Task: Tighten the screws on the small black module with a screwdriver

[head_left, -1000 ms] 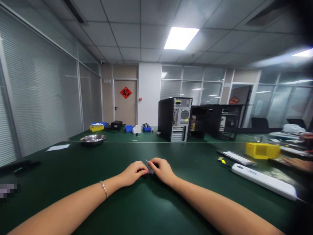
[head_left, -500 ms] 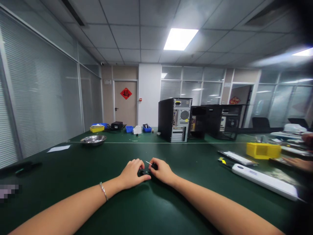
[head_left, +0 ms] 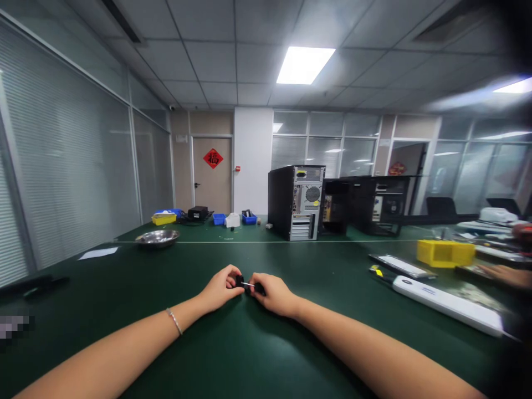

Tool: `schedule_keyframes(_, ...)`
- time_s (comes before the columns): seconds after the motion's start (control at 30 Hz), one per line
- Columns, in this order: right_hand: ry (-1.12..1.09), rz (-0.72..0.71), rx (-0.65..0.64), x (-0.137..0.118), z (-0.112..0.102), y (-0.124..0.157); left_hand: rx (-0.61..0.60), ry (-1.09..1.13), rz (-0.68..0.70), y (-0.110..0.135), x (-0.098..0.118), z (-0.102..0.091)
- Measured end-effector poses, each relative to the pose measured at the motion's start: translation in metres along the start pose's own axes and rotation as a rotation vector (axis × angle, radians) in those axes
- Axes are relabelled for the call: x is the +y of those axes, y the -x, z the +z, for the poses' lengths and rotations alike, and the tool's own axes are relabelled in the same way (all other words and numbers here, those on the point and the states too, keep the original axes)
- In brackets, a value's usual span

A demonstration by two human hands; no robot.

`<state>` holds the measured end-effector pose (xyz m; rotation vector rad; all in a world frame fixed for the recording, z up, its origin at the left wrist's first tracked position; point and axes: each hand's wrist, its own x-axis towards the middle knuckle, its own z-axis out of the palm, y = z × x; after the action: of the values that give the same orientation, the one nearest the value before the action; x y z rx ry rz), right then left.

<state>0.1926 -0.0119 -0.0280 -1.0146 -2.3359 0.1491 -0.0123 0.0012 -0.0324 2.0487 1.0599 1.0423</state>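
Observation:
My left hand (head_left: 222, 288) is closed, pinching a small black part (head_left: 240, 281) between thumb and fingers; its exact kind is too small to make out. In my right hand (head_left: 274, 293) is a small screwdriver with a dark handle (head_left: 259, 288), gripped by thumb and fingers. Its thin bright shaft (head_left: 248, 284) points left and reaches the black part, though I cannot tell where the tip sits. Both hands are close together, low above the green table (head_left: 199, 354). Fingers cover much of the black part and the handle.
A metal bowl (head_left: 158, 238) and white paper (head_left: 98, 253) lie at left. Computer cases, one a black tower (head_left: 297, 202), stand at the back. To the right are a white power strip (head_left: 446, 305), a yellow bin (head_left: 445, 253) and another person's hand (head_left: 505, 274).
My left fingers have closed on the black part and lifted it a little. The screwdriver's shaft has swung down and now meets the part.

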Motion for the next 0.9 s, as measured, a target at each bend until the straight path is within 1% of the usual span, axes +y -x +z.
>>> schedule_keyframes(0.1, -0.073, 0.038, 0.056, 0.001, 0.001, 0.000, -0.027, 0.114, 0.026, -0.001, 0.000, 0.000)
schedule_keyframes(0.23, -0.246, 0.038, 0.205, 0.001, 0.000, -0.001, -0.037, 0.117, 0.042, 0.000, 0.002, 0.001)
schedule_keyframes(0.3, -0.293, 0.034, 0.244, -0.001, -0.001, -0.002, -0.038, 0.114, 0.037, 0.001, 0.003, 0.001)
schedule_keyframes(0.47, -0.331, -0.018, 0.254, -0.009, -0.001, -0.003, -0.074, 0.111, 0.050, 0.004, 0.010, 0.002)
schedule_keyframes(0.63, -0.327, -0.054, 0.228, -0.015, 0.003, -0.003, -0.094, 0.127, 0.063, 0.006, 0.013, 0.002)
schedule_keyframes(0.9, -0.327, -0.044, 0.283, -0.019, 0.004, -0.004, -0.052, 0.200, 0.077, 0.004, 0.010, 0.002)
